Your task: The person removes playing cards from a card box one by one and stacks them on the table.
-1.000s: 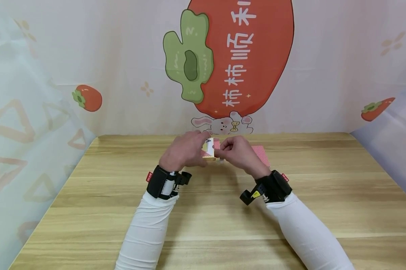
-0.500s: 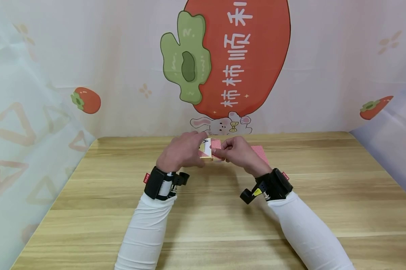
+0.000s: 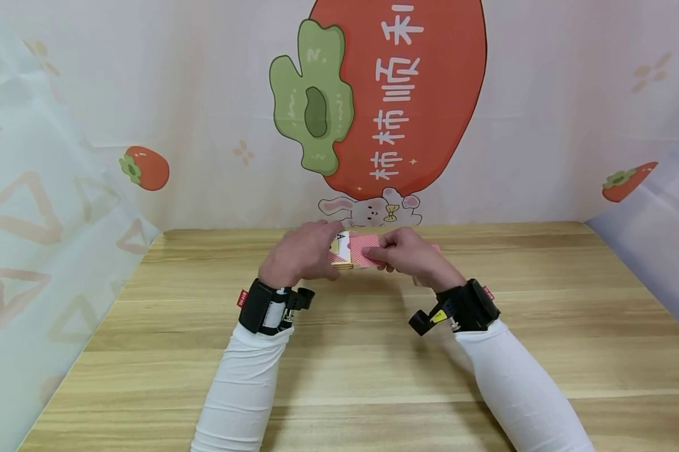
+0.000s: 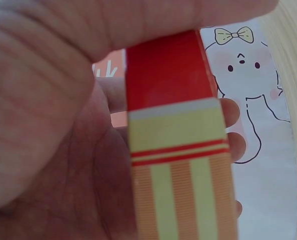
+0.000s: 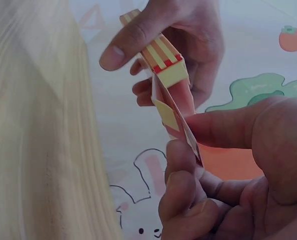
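My left hand [image 3: 302, 254] grips a playing-card box [image 3: 341, 248] near the table's far edge. The box shows a white face with an "A" and, in the left wrist view, a red, cream and striped narrow side [image 4: 176, 75]. From its right end sticks out a thin piece with a red-patterned back, like a playing card [image 3: 364, 243]. My right hand [image 3: 415, 256] pinches this piece between thumb and fingers. In the right wrist view, a cream flap [image 5: 166, 114] shows beside it at the box's end. Most of the box is behind my left fingers.
Another red-patterned card or stack [image 3: 436, 248] lies on the wooden table [image 3: 351, 364], mostly hidden behind my right hand. A printed cloth backdrop [image 3: 215, 113] rises right behind the table's far edge.
My right hand has moved a little right, and more of the red-patterned piece shows between it and the box. The left hand with the box has shifted slightly left.
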`<state>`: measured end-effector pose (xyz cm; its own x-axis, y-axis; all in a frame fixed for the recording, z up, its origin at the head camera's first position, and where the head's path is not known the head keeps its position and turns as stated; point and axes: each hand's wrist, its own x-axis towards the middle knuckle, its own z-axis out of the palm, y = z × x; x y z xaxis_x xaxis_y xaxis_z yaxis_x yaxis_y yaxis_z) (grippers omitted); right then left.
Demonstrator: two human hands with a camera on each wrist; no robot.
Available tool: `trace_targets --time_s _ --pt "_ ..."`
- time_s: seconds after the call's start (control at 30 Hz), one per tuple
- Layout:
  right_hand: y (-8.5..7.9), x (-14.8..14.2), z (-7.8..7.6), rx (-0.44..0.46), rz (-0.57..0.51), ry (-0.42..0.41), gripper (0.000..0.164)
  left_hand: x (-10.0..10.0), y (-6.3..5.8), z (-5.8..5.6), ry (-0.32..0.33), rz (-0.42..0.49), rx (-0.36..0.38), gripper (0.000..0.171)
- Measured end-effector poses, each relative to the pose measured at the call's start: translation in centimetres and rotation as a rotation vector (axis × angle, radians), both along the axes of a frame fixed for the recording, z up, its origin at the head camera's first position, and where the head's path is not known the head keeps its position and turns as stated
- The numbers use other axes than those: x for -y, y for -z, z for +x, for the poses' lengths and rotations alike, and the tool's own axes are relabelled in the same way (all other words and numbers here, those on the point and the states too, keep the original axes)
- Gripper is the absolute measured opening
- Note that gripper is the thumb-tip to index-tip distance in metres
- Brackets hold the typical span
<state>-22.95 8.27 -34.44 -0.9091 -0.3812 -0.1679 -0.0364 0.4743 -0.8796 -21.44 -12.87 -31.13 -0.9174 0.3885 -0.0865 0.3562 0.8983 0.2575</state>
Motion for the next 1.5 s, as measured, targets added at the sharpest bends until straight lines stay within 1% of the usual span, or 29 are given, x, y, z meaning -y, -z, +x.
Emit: trace_targets --time_s 0.23,0.3,0.37,0.5,0.57,0.63,0.77,0.87,0.97,1.13,1.5 --pt "-0.2 -0.5 -0.1 -0.016 0.039 -0.016 0.031 0.1 -0.1 0.0 -0.005 -0.002 0.009 0.074" --pt "-0.3 -0.7 -0.2 -0.024 0.058 -0.007 0.03 0.2 -0.2 0.0 -0.009 -0.003 0.014 0.073" --pt "-0.4 -0.9 -0.2 -0.036 0.076 0.02 0.03 0.2 -0.2 0.0 -0.012 -0.001 0.021 0.073" --pt "-0.6 -1.1 -0.2 -0.127 0.102 0.103 0.038 0.2 -0.2 0.0 -0.014 -0.003 0.023 0.074" --pt "-0.7 -1.2 -0.1 -0.204 0.093 0.108 0.043 0.2 -0.2 0.0 -0.013 -0.002 0.025 0.075" --pt "-0.7 -1.2 -0.1 -0.298 0.079 0.071 0.045 0.2 -0.2 0.1 -0.01 -0.002 0.025 0.076" --pt "-0.6 -1.1 0.0 -0.453 0.057 -0.08 0.046 0.2 -0.1 0.2 -0.001 0.003 0.034 0.074" --pt "-0.5 -1.1 0.1 -0.508 0.066 -0.185 0.049 0.0 -0.1 0.2 0.005 -0.006 0.032 0.073" --pt "-0.3 -1.0 0.2 -0.529 0.098 -0.251 0.053 -0.1 -0.1 0.2 0.009 -0.016 0.028 0.073" --pt "0.1 -0.8 0.1 -0.534 0.13 -0.278 0.057 -0.2 -0.1 0.2 0.01 -0.021 0.025 0.073" --pt "0.1 -0.5 0.3 -0.555 0.149 -0.283 0.054 -0.1 -0.1 0.3 0.018 -0.028 0.016 0.074"
